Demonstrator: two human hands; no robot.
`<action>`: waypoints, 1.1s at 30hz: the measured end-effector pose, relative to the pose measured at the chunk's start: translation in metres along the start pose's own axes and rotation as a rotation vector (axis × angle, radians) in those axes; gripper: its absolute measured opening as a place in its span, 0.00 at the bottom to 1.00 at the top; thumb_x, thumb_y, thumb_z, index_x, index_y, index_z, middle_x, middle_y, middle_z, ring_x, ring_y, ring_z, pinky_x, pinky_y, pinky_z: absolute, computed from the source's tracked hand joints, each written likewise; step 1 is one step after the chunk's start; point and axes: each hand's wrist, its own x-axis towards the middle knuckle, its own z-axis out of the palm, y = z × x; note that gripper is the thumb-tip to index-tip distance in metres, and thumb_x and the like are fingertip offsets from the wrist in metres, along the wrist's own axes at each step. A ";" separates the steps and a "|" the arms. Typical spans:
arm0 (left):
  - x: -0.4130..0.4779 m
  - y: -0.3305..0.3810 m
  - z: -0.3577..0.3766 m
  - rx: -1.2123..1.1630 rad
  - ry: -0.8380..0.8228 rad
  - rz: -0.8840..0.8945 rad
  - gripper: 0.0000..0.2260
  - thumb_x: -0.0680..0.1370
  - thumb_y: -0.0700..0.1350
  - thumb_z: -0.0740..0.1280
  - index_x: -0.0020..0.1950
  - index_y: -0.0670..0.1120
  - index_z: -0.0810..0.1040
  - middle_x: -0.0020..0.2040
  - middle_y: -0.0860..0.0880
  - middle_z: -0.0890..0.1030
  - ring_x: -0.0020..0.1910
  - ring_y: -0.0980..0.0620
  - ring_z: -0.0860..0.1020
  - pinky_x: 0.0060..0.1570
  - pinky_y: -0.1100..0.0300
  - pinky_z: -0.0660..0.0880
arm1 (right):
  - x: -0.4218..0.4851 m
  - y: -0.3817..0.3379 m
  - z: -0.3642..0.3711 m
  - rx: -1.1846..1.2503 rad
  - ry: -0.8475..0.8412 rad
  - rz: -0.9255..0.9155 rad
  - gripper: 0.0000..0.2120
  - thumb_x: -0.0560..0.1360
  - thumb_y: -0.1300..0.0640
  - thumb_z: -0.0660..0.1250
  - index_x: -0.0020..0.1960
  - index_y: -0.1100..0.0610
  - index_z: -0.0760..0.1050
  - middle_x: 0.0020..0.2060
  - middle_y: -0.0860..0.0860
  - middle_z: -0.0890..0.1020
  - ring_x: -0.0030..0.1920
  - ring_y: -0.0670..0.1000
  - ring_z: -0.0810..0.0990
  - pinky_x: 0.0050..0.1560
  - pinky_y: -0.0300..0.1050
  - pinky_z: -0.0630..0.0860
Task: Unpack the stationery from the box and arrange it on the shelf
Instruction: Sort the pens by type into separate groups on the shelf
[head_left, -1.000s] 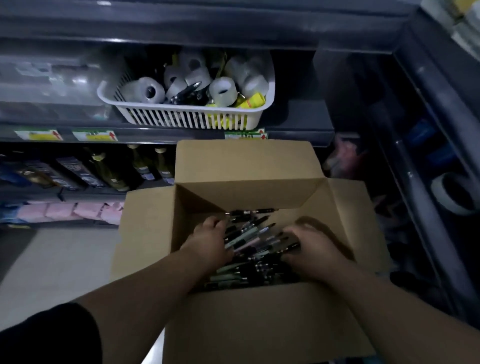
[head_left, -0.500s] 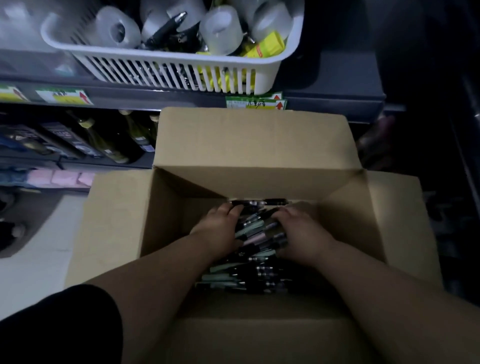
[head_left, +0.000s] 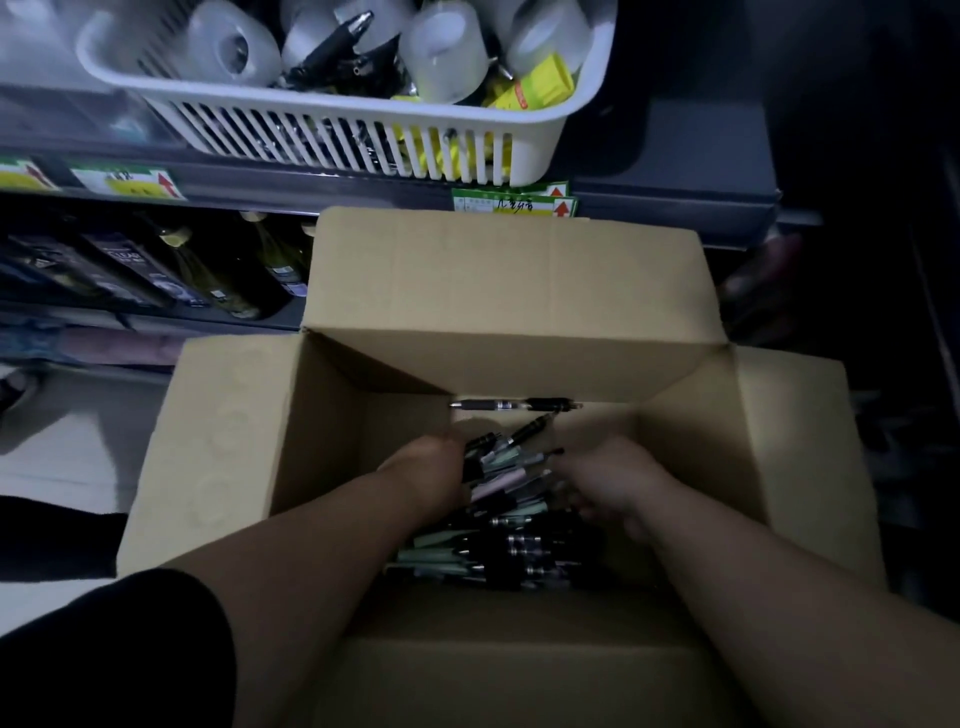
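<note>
Both hands are working down inside the open cardboard box (head_left: 498, 291), which is sitting on the floor right in front of the shelf (head_left: 675, 200). The pens (head_left: 498, 551) are lying in a loose heap on the box bottom: black barrels with shiny metal bands, pale green ones, a pinkish one, all pointing every which way. One black pen (head_left: 514, 404) is lying alone along the far wall, apart from the heap.

The left hand (head_left: 428, 475) is pressing into the left side of the heap with its fingers dipping out of sight among the barrels, so I cannot tell whether it is gripping any. The right hand (head_left: 610, 486) is showing blurred on the right side of the heap, and its grip is equally unclear.

On to the writing: a green and yellow price label (head_left: 514, 203) with a red up arrow is hanging on the shelf edge just behind the box flap, carrying handwritten marks too small to read. A second label (head_left: 130, 182) further left is showing the same red arrow. Above them a white slotted basket (head_left: 332, 135) is holding tape rolls (head_left: 228, 47).
</note>
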 end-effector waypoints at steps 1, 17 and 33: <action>-0.001 0.000 0.000 0.007 -0.007 -0.002 0.23 0.76 0.48 0.67 0.69 0.43 0.68 0.63 0.40 0.75 0.62 0.43 0.74 0.55 0.57 0.73 | -0.003 0.000 0.002 0.149 -0.059 0.088 0.07 0.77 0.53 0.66 0.44 0.57 0.77 0.42 0.54 0.80 0.43 0.52 0.79 0.42 0.43 0.76; -0.009 -0.018 -0.012 -0.214 0.027 -0.231 0.18 0.81 0.47 0.58 0.67 0.38 0.68 0.63 0.41 0.75 0.61 0.42 0.75 0.55 0.55 0.71 | 0.038 -0.025 0.054 -0.243 0.152 -0.002 0.21 0.71 0.40 0.68 0.49 0.59 0.76 0.42 0.55 0.75 0.49 0.57 0.79 0.40 0.41 0.68; -0.014 -0.017 -0.008 -0.457 -0.035 -0.223 0.22 0.79 0.51 0.63 0.69 0.40 0.67 0.67 0.40 0.72 0.66 0.42 0.72 0.59 0.58 0.70 | 0.033 -0.024 0.070 -0.122 0.404 -0.061 0.38 0.67 0.51 0.77 0.65 0.64 0.60 0.57 0.60 0.79 0.58 0.59 0.79 0.46 0.42 0.70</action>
